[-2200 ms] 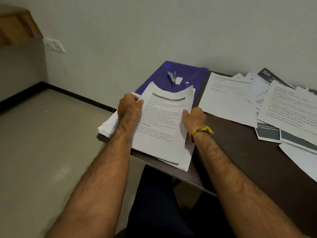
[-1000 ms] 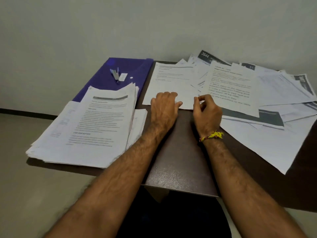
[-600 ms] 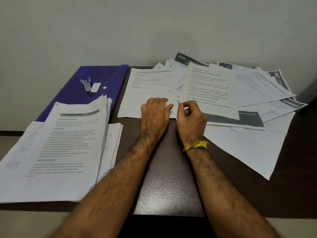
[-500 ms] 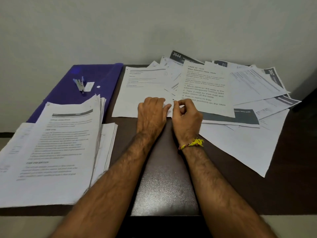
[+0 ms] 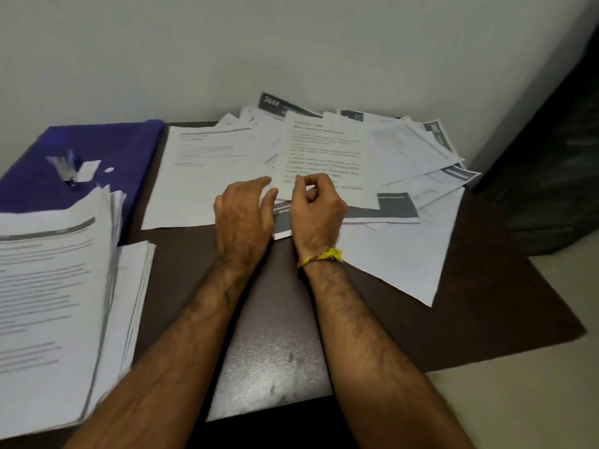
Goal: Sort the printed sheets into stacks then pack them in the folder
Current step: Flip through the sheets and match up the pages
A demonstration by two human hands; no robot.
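Your right hand (image 5: 316, 210) pinches the near edge of a loose printed sheet (image 5: 324, 157) to peel it from the scattered pile, while your left hand (image 5: 243, 218) lies flat, fingers relaxed, pinning its neighbours. The sorted stack (image 5: 58, 303) waits left, overlapping the purple folder (image 5: 81, 147) on the table (image 5: 275, 351).

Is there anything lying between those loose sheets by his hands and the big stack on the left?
Nothing visible does. Between the loose sheets at the hands and the sorted stack lies only bare dark table. The purple folder sits behind the stack.

stack (image 5: 55, 306) left, folder (image 5: 84, 150) behind it, loose sheets (image 5: 389, 176) right
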